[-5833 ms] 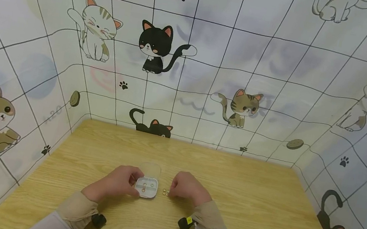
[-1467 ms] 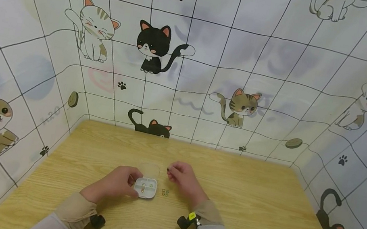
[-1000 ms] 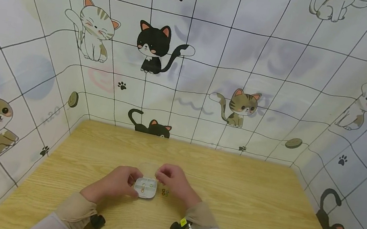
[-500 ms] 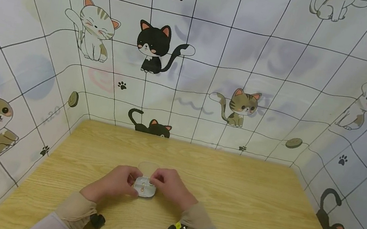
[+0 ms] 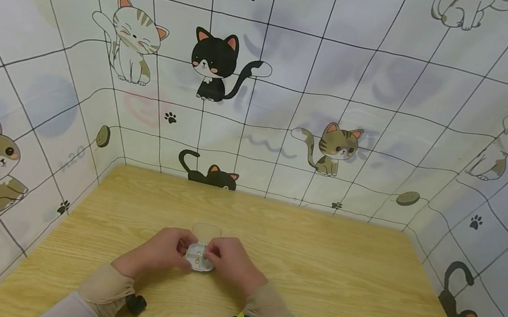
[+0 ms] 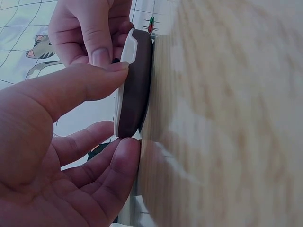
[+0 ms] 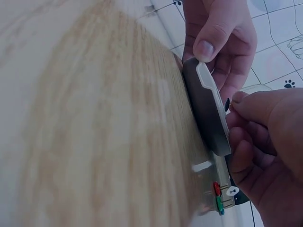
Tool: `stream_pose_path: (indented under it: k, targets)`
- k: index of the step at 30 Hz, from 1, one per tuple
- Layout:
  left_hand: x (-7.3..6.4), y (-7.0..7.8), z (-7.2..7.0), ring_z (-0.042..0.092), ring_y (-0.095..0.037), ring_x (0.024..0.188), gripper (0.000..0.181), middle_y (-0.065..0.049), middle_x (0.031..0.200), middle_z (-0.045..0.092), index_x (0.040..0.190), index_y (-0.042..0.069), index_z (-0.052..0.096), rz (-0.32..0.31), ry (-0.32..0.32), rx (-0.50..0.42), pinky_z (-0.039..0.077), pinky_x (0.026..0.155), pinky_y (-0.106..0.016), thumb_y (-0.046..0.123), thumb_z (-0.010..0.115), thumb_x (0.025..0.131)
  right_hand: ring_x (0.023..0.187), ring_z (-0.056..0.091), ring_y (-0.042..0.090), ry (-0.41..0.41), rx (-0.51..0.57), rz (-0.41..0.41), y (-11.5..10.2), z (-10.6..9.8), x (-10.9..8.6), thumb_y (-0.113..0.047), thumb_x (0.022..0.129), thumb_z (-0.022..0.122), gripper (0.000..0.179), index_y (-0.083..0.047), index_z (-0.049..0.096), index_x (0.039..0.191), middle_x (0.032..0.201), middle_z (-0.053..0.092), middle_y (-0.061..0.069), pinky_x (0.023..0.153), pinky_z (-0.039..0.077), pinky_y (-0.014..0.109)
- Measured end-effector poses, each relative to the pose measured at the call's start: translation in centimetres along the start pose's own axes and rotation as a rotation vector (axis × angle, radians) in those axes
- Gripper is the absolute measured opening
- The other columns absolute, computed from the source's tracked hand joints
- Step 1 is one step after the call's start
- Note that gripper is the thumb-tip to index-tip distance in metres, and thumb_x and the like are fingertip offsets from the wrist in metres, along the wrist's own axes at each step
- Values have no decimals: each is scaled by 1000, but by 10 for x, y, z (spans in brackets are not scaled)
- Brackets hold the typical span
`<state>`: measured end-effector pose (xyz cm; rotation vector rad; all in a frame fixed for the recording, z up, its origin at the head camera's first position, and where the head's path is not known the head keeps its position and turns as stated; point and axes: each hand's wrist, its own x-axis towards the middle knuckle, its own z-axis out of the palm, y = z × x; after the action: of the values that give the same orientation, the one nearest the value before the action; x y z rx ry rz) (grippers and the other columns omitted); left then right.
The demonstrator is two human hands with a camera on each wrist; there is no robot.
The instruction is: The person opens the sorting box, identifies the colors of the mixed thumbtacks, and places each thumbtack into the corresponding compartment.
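Note:
My left hand (image 5: 163, 249) grips a small white pill box (image 5: 199, 269) by its edges, with the thumb on the near rim and fingers at the far side. The box has a dark underside and divided compartments; tiny stud earrings (image 5: 198, 254) lie in the left ones. My right hand (image 5: 235, 264) is over the box's right half, pinching a small dark stud earring (image 7: 227, 104) between thumb and finger, close over the rim. On the table beside the box, red stud (image 7: 217, 188) and green stud (image 7: 219, 204) earrings show in the right wrist view; my right hand hides them in the head view.
The clear lid (image 5: 207, 228) stands open behind the box. Wood-grain table (image 5: 338, 287) extends around both hands, bounded at the back and sides by cat-printed cloth (image 5: 284, 101). Each wrist carries a strapped black camera (image 5: 136, 305).
My right hand has moved left and toward me, from beyond the loose studs to over the box, carrying the dark stud earring. The left hand keeps its hold on the box.

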<state>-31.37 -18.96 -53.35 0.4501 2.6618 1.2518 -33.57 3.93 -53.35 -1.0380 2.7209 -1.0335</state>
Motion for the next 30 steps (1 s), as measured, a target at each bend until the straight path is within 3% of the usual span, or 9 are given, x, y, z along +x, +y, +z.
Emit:
stream_pose_path:
  k: [16,24,30]
  targets:
    - [-1,-1,-1,59,-18,85,45,-4,90,64,113,6,72,34,-1,-14,47,70,-25,9,92,73,77,55,-1,4,-82,-9,-2,4,1,-9,98,72,16,-16,75,85,82,69,-10,76,49,18]
    - [0,-2,1,60,-17,86,49,-4,92,65,118,4,72,21,-7,-6,48,70,-25,10,93,73,74,54,-2,17,-58,-25,-4,2,-1,-9,98,73,14,-14,76,85,81,69,-9,74,49,18]
    - [-1,0,0,62,-17,87,52,-4,95,68,119,2,72,32,-2,1,50,73,-23,10,92,72,78,58,-2,14,-15,22,-2,0,-2,-14,100,74,11,-16,79,90,85,72,-10,78,51,19]
